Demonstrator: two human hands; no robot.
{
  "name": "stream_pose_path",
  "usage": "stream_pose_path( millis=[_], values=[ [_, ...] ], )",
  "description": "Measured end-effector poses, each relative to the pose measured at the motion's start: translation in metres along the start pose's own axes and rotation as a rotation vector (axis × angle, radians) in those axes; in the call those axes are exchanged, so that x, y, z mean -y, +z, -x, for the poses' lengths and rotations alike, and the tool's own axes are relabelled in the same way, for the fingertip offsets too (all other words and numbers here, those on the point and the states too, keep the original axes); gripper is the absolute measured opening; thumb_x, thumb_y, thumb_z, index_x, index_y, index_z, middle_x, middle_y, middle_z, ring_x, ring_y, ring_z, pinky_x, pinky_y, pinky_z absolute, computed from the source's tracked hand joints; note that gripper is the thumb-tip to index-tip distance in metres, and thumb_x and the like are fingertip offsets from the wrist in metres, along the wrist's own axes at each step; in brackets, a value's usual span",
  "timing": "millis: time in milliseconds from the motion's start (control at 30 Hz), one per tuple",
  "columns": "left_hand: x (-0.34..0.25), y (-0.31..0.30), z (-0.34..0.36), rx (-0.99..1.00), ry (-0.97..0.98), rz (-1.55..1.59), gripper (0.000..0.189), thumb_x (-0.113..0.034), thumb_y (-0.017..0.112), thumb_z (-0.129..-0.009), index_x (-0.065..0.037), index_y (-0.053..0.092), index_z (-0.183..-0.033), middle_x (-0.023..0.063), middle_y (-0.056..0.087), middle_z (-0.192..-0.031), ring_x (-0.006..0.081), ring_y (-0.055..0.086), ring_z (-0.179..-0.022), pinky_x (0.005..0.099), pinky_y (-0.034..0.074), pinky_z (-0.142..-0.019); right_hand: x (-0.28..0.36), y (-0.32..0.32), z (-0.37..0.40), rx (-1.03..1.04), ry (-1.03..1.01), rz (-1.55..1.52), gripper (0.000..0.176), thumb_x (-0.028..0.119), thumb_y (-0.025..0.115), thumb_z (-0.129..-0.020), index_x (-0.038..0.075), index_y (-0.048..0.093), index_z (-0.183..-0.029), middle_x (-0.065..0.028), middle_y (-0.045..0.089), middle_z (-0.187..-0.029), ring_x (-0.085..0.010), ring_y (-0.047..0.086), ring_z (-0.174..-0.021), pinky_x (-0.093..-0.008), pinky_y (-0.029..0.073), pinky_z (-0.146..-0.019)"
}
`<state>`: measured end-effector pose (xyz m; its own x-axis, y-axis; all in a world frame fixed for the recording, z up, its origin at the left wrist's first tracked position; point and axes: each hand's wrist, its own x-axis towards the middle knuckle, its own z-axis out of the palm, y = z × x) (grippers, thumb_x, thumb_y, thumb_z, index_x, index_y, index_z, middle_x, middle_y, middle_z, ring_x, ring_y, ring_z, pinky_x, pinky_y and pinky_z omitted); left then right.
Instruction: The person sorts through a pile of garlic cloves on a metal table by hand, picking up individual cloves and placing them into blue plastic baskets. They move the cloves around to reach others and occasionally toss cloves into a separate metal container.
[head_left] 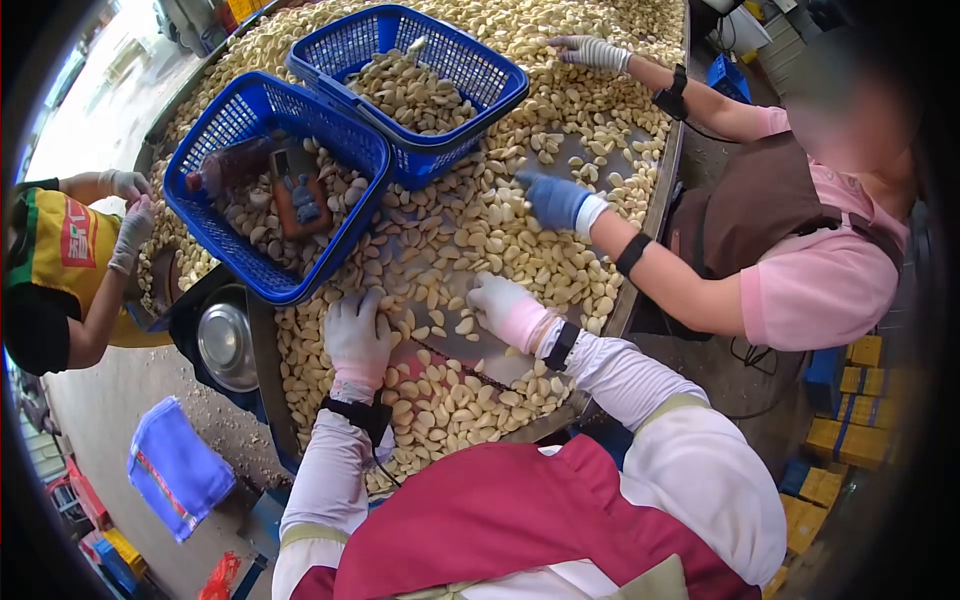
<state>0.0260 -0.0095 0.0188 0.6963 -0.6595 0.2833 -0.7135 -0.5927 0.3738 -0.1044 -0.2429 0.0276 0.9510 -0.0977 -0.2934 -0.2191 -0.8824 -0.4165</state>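
Pale cream pieces that look like garlic cloves [450, 412] lie spread over a metal table [455, 355]. In a white glove, my left hand [358, 335] rests among them below the nearer blue basket, its fingers stretched out and a little apart. My right hand [505, 310], also gloved, is over the cloves to the right, with fingers curled together; what they hold, if anything, is hidden. Between the two hands some bare metal shows. The nearer blue basket [285, 292] holds cloves, a phone [298, 190] in a case and a bottle [230, 170].
A second blue basket [500, 85] with cloves stands behind. At the right, a co-worker's blue-gloved hand [556, 200] and white-gloved hand [592, 52] reach over the table. Another person's gloved hands [132, 225] are at the left. A blue stool [178, 470] stands below; a metal bowl [228, 345] is beside the table.
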Motion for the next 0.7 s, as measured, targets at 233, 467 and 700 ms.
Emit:
stream_pose_path(
  millis=[233,467,700],
  values=[
    [0.0,-0.001,0.0,-0.005,0.004,0.003,0.035,-0.011,0.062,-0.079,-0.012,0.065,-0.114,0.0113,0.063,-0.107,0.0328,0.057,-0.101,0.045,0.045,-0.089,0.021,-0.015,-0.011,0.125,-0.067,-0.12,0.031,0.013,0.069,-0.079,0.01,0.065,-0.109,-0.0167,0.059,-0.106,-0.0379,0.063,-0.097,-0.0427,0.053,-0.085],
    [0.0,0.0,0.0,-0.04,0.008,-0.004,0.036,-0.011,0.062,-0.079,-0.012,0.065,-0.114,0.011,0.062,-0.105,0.0323,0.058,-0.1,0.0448,0.046,-0.088,0.026,0.014,-0.008,-0.075,-0.004,-0.191,0.029,0.011,0.069,-0.078,0.007,0.061,-0.106,-0.0186,0.058,-0.105,-0.0398,0.062,-0.095,-0.0447,0.052,-0.082],
    [-0.031,-0.016,-0.01,-0.004,0.223,0.143,0.02,-0.013,0.066,-0.078,-0.013,0.07,-0.098,0.0082,0.065,-0.095,0.0316,0.061,-0.09,0.0454,0.048,-0.081,0.033,0.014,-0.013,-0.03,0.114,-0.056,0.023,0.011,0.066,-0.081,0.005,0.059,-0.102,-0.0211,0.059,-0.106,-0.0408,0.063,-0.092,-0.0457,0.052,-0.081]
  ],
)
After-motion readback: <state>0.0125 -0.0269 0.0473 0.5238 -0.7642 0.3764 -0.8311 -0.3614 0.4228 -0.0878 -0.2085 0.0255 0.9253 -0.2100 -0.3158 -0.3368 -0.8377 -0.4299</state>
